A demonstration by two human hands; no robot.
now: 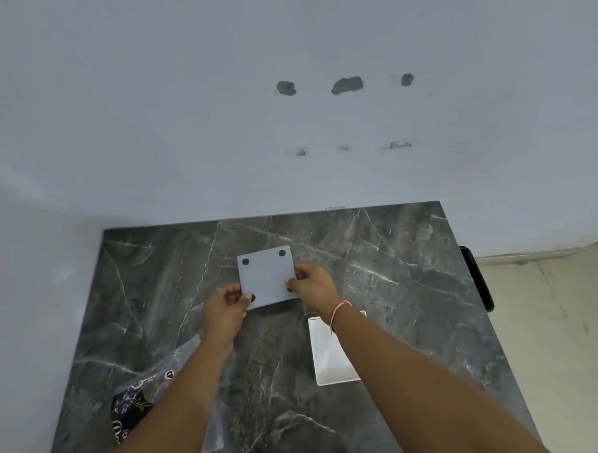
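Two forearms are stretching in from the bottom of the frame, the left forearm [181, 395] crossing a crumpled clear wrapper [134, 404] with dark print, the right forearm [417, 368] passing over a white rectangular tray [331, 362]. Between them a person is holding a square grey panel [267, 279] over the middle of the dark marble bench [395, 256]. The left grip [225, 306] is pinching the panel's near left corner, thumb on top. The right grip [312, 284] is pinching the right edge, fingers curling round it.

Round black pads [282, 253] are showing at the corners, two at the far edge in full, the near two partly under the thumbs. They are probably feet, so the panel is likely being held underside up for a look. Taking it by opposite sides is keeping the flat face open to view and the thin piece steady. A shadow is falling on the stone just below the near edge, suggesting the panel is hanging slightly clear of the bench, though that is hard to confirm.

A thin thread band [339, 310] is circling the right wrist. A black object [478, 280] is jutting past the bench's right edge. Behind, a pale wall is showing three rough patched holes [347, 85].
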